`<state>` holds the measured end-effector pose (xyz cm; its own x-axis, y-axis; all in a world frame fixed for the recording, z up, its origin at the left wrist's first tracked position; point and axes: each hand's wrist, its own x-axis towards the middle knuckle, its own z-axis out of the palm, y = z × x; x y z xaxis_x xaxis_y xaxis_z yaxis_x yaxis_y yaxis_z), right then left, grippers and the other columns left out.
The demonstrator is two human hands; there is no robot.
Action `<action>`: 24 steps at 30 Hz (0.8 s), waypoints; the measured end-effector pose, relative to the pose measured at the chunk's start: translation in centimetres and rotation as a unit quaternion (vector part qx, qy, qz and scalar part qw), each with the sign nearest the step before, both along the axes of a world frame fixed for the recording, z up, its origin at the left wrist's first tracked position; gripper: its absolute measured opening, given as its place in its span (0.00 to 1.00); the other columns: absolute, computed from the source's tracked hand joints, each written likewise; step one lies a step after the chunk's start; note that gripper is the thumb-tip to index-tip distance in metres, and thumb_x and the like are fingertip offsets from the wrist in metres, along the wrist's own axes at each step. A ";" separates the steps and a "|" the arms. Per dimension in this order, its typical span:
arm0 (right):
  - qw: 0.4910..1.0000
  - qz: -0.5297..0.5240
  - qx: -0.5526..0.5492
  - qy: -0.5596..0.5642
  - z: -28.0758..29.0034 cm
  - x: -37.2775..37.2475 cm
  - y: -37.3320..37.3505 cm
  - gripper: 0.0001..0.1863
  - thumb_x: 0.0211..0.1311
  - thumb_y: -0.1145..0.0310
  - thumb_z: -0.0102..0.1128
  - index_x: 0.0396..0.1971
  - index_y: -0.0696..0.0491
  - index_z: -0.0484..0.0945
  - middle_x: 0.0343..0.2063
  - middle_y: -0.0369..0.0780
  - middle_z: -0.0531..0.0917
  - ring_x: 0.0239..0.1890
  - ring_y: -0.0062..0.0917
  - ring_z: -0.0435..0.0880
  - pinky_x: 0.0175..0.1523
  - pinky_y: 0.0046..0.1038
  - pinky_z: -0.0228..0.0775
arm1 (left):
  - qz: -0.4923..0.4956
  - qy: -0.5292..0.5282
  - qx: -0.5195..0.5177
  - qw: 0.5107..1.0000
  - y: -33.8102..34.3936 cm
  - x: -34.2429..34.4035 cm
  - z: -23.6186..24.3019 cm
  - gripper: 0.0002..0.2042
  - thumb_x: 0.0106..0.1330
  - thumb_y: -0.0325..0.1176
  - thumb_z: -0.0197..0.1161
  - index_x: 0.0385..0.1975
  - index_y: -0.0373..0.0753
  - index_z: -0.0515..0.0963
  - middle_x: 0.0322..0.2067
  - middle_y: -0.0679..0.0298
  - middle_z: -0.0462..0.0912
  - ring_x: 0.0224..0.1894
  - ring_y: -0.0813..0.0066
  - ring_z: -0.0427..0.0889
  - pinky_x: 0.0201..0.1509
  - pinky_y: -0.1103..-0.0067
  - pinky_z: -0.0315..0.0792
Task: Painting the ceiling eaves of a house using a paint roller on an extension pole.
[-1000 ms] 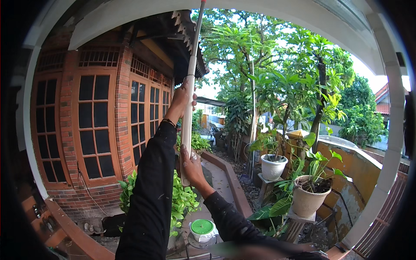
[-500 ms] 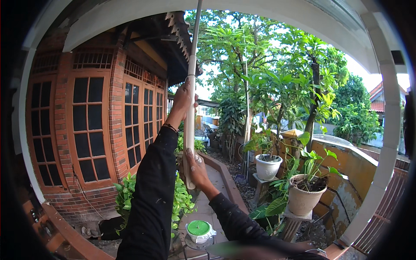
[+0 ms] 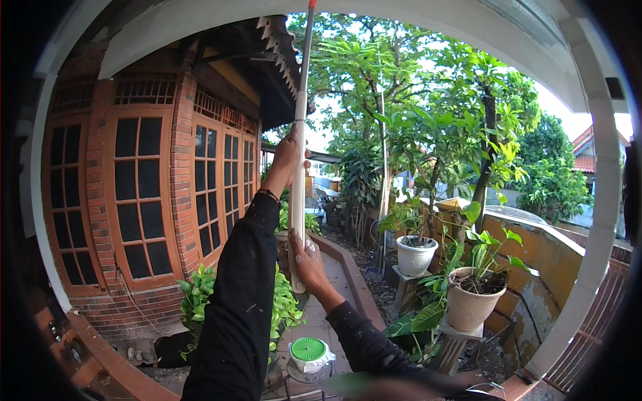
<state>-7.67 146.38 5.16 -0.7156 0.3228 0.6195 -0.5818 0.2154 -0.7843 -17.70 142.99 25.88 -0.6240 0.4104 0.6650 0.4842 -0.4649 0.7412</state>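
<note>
- L grip [image 3: 287, 157] is wrapped round the pole [image 3: 300, 190], fingertips poking out on its R side.
- R grip [image 3: 309, 266] is lower, closed on the same pole nr its bottom end, thumb up along it.
- A bit of bare pole shows btwn the 2 grips.
- Pole is in front of the person, almost straight up, top tipped a bit R. It's fat & lt. tan down low, thin & grey up high, w/ a red bit [image 3: 312, 4] at the top edge of the view.
- L sleeve [image 3: 234, 301] is dark; a thin band [image 3: 269, 194] is on that wrist. R sleeve [image 3: 361, 341] is dark too, w/ lt. specks.
- Below R grip, btwn the sleeves: a white tub [image 3: 309, 364] w/ a round green lid [image 3: 309, 349], on a sm. stand.
- Leafy plant [image 3: 286, 304] shows on both sides of L sleeve.
- Path [image 3: 338, 284] goes off past R grip.
- On R: white pot [image 3: 415, 259] & bigger tan pot [image 3: 473, 307], each on a post, nr a yellow wall [image 3: 562, 247] w/ peeling paint.
- On L: brown doors [image 3: 138, 200] w/ dark panes, & red bricks [image 3: 182, 167].
- Far off: green trees [image 3: 414, 87] & a red roof [image 3: 584, 162].
</note>
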 end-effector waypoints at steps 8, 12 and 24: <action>0.995 0.085 -0.052 -0.025 0.6 2.6 -0.9 0.24 0.75 0.44 0.45 0.32 0.52 0.70 0.16 0.36 0.74 0.14 0.21 0.74 0.21 0.25 0.64 | 0.062 -0.003 -0.018 0.998 -0.8 2.8 1.3 0.27 0.75 0.61 0.39 0.48 0.43 0.72 0.20 0.67 0.73 0.14 0.75 0.72 0.16 0.73 0.71; 0.989 0.131 -0.067 -0.018 0.9 1.9 -1.8 0.24 0.74 0.43 0.46 0.31 0.51 0.69 0.15 0.35 0.74 0.12 0.22 0.74 0.18 0.25 0.65 | 0.107 -0.002 -0.026 0.994 -1.7 2.7 1.9 0.27 0.75 0.61 0.38 0.46 0.42 0.72 0.21 0.66 0.74 0.16 0.75 0.74 0.18 0.73 0.72; 0.987 0.134 -0.084 -0.006 0.7 6.1 -0.9 0.24 0.74 0.42 0.45 0.38 0.51 0.70 0.15 0.35 0.74 0.11 0.21 0.73 0.16 0.23 0.64 | 0.088 0.028 0.012 0.996 -0.1 5.4 1.7 0.26 0.76 0.58 0.41 0.46 0.37 0.71 0.21 0.62 0.75 0.15 0.71 0.75 0.17 0.72 0.73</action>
<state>-1.62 145.52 5.91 -0.7957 0.2177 0.5652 -0.5915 -0.0789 -0.8024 -12.30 142.92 27.57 -0.6462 0.2821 0.7091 0.5996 -0.3871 0.7004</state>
